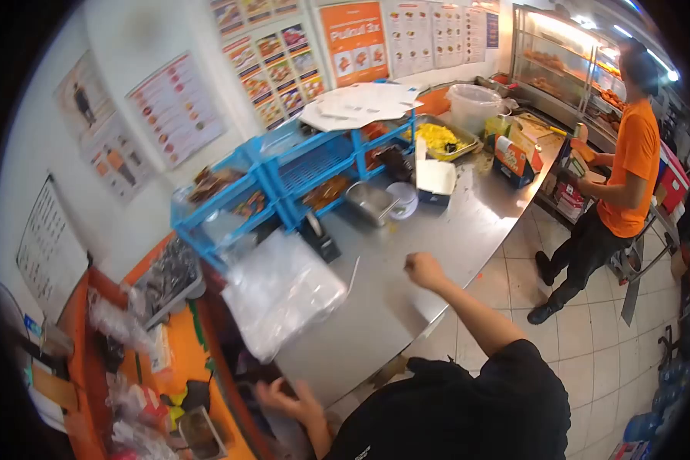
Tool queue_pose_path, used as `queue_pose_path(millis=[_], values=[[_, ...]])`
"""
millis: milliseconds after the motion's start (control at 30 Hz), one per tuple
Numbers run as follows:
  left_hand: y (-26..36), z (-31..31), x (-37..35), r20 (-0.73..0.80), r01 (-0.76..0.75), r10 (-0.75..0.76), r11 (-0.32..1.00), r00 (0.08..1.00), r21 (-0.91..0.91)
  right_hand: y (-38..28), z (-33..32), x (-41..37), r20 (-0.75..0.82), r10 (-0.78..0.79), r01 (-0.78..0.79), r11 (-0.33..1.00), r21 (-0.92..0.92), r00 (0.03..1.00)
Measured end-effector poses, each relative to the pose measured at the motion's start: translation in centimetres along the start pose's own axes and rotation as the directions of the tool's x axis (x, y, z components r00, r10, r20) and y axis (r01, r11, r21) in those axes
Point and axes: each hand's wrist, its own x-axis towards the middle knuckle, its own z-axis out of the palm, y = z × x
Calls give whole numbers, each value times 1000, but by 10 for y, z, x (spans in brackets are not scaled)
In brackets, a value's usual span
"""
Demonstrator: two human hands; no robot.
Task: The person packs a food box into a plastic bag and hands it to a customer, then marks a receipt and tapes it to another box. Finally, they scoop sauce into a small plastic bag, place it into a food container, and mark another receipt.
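My right hand [424, 272] is curled into a fist over the middle of the steel table [387, 318]. Whether anything is inside it, I cannot make out. Down at the table's near left corner is my left hand [290, 402], slightly blurred, with its fingers apart and nothing in them. Between the two hands and farther back lies a stack of clear plastic bags [284, 291]. A thin white stick [354, 274] lies by the bags' right edge. Farther back are a steel container [369, 203], a round white tub [402, 201] and an open white box [435, 180].
Blue plastic racks [310, 170] line the wall, topped by flat white cardboard [360, 106]. A tray of yellow food [441, 139] sits behind. A person in an orange shirt [638, 172] stands right of the table. An orange counter [184, 345] with bags is at left.
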Motion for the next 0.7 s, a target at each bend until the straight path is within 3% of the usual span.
queue_pose_path(millis=[33,67,133,200,267,367,400,467,500,567,700], values=[[42,22,0,173,-91,129,973,976,-212,46,-22,27,-104,22,-22,1000,6,994],[60,42,-1,169,-99,138,970,976,-222,92,-43,53,-203,44,-42,999,14,978],[87,82,8,450,-237,382,908,807,-346,160,-101,101,-399,200,-236,971,-44,895],[100,114,21,471,-201,372,905,800,-374,216,-166,145,-596,176,-330,931,-159,783],[114,138,28,500,-155,348,909,793,-388,259,-222,189,-798,82,-415,883,-220,597],[141,166,27,516,-124,321,917,794,-379,293,-283,226,-880,-88,-471,817,-331,467],[149,175,23,548,-85,280,931,788,-354,312,-293,240,-881,-83,-473,818,-327,465],[168,190,15,591,-40,229,948,773,-314,350,-298,262,-651,191,-431,872,-231,735],[178,198,13,651,-32,252,944,716,-329,362,-287,270,-639,198,-433,871,-233,744],[198,215,9,733,-31,290,938,616,-345,357,-262,276,-597,83,-400,814,-421,798],[237,253,12,790,-73,337,934,512,-350,269,-232,211,-360,-33,-158,858,-489,933]])
